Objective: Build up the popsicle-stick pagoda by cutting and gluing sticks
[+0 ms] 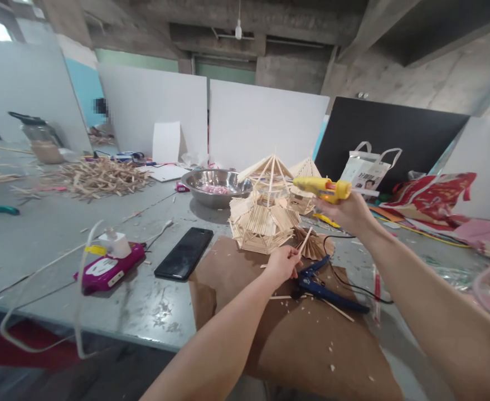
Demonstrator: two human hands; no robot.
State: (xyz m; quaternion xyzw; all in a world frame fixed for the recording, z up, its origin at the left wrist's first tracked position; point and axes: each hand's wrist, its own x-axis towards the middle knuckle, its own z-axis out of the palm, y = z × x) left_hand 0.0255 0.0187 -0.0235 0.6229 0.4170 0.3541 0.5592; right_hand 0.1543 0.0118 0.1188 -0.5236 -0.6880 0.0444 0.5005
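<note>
My right hand (347, 214) is wrapped round a yellow hot glue gun (324, 189), raised with its nozzle toward the left. A short wooden stick (305, 240) is pinched in my left hand (283, 263), low over a brown sheet (311, 340). Just behind that hand stands a pavilion-like model (263, 217) built of thin wooden sticks, with a pointed roof frame. Blue-handled pliers (328, 292) lie on the sheet, close to my left fingers. A pleated brown paper fan (315, 244) rests beside the model.
A black phone (185, 253) and a purple power strip (111, 268) with a white cable lie left. Further back are a steel bowl (215, 189) and a heap of wooden sticks (98, 177). At right, a paper bag (365, 170) stands near red packaging (432, 195).
</note>
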